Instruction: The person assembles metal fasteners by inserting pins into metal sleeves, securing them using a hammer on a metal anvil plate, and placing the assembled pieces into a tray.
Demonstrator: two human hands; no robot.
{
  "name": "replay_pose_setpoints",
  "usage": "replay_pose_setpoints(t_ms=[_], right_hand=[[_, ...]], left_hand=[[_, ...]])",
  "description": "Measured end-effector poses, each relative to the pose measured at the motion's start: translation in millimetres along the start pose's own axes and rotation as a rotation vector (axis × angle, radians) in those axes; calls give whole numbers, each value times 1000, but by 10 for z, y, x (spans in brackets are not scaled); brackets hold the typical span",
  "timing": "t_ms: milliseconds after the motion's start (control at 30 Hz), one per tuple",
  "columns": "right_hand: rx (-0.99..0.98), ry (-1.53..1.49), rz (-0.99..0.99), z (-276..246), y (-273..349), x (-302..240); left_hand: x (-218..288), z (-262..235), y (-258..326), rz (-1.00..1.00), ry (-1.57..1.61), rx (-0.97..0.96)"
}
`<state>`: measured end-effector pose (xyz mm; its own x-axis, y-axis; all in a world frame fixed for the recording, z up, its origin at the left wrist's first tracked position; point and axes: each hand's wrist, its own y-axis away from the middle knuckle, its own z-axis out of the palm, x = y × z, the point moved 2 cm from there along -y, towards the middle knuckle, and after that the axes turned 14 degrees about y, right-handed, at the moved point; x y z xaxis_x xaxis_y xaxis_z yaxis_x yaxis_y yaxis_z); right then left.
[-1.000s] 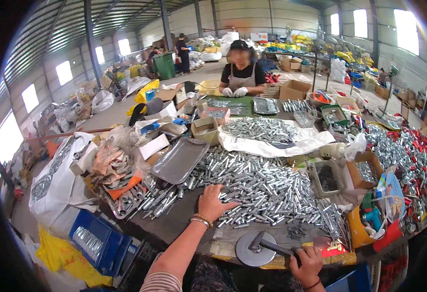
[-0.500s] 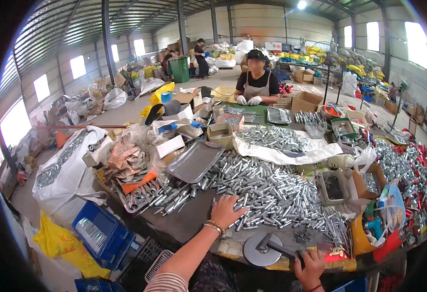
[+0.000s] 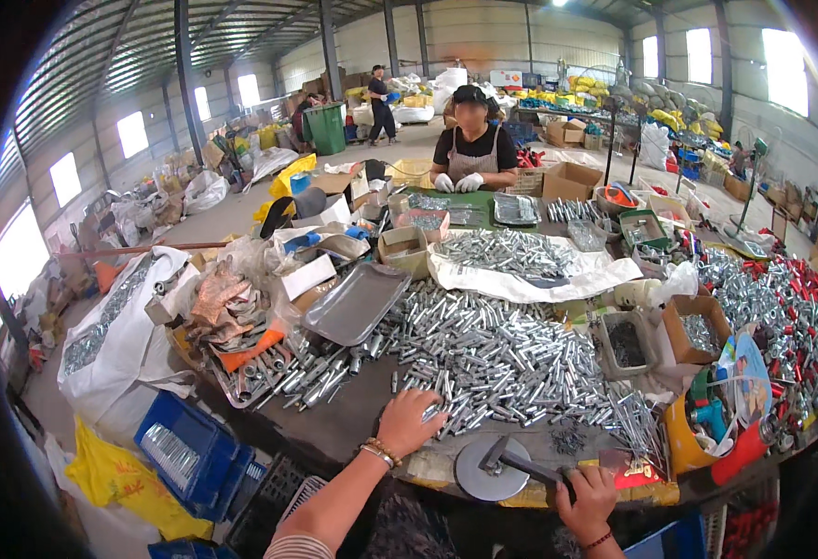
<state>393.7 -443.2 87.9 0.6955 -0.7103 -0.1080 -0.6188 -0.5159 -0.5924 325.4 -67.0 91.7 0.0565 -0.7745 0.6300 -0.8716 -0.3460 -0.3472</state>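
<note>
My right hand [image 3: 588, 503] grips the handle of a hammer [image 3: 535, 470]. The hammer's dark head rests on a round grey metal disc [image 3: 472, 473] at the table's near edge. At the near left side of a large heap of silvery metal tubes [image 3: 493, 359], my left hand [image 3: 411, 424] has its fingers curled, with a shiny metal tube [image 3: 432, 410] at the fingertips. The fingers partly hide it. Small dark pins [image 3: 569, 440] lie between the heap and the hammer, and long thin rods [image 3: 637, 424] are on the right.
An empty grey tray [image 3: 358, 303] lies left of the heap. Right are a tub of dark bits [image 3: 626, 343], a cardboard box [image 3: 696, 328], a yellow container [image 3: 693, 438] and red-and-silver parts [image 3: 791, 326]. Across the table sits a gloved co-worker [image 3: 472, 154]. Blue crates [image 3: 195, 452] stand lower left.
My left hand has drawn back a little from the heap toward me, its fingers now more curled. My right hand keeps its hold on the hammer. The whole view has shifted slightly.
</note>
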Motion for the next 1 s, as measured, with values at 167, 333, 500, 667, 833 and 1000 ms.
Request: replay_pose_setpoints(t_ms=[167, 333, 500, 667, 833, 1000], right_hand=[[-42, -24, -54, 39, -29, -80], [-5, 112, 22, 160, 235, 166], [-40, 167, -151, 321, 154, 309], [-56, 175, -145, 226, 107, 275], [31, 206, -181, 131, 32, 104], [92, 271, -157, 211, 120, 231]], left_hand=[[-47, -92, 246, 128, -42, 77], [167, -69, 156, 217, 26, 205], [-96, -271, 307, 80, 315, 838], [-176, -378, 191, -227, 912, 950], [-206, -1192, 1507, -245, 666, 1081], [-1001, -1686, 3743, -478, 627, 1715]])
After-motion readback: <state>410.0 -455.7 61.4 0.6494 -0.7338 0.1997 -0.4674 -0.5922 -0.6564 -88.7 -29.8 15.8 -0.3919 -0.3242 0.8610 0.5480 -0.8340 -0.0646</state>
